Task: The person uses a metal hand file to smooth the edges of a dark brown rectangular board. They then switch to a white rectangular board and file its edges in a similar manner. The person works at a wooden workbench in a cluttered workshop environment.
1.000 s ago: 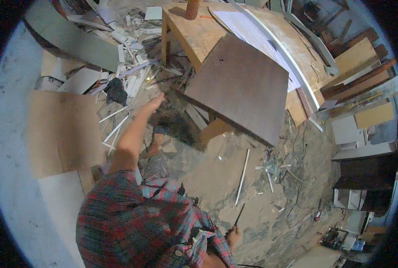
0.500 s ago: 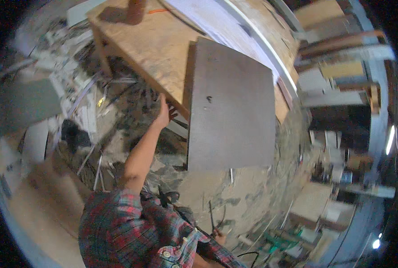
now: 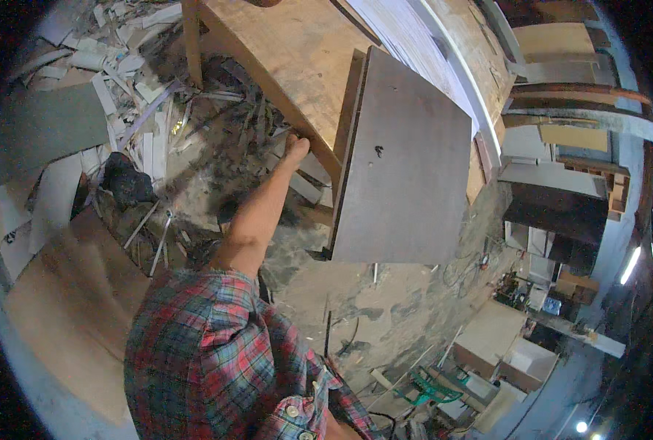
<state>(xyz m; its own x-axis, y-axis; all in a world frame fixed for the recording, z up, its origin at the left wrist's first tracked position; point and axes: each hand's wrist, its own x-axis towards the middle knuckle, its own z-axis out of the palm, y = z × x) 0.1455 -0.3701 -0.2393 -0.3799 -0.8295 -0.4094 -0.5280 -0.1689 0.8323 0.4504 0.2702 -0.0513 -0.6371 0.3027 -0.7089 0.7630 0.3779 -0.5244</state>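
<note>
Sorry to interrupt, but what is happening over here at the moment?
A person in a plaid shirt stretches the left hand to the lower edge of a wooden workbench, beside a dark grey board that leans against it. The right hand is barely in view at the bottom edge. Offcuts and strips litter the floor around the bench.

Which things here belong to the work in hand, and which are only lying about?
In hand:
- left hand, reaching to the edge of the wooden table
- dark square panel, leaning against that table

Lying about:
- white offcut strips on the floor
- grey board on the left
- black lump on the floor
- green tool lower right

The right hand cannot be made out.
</note>
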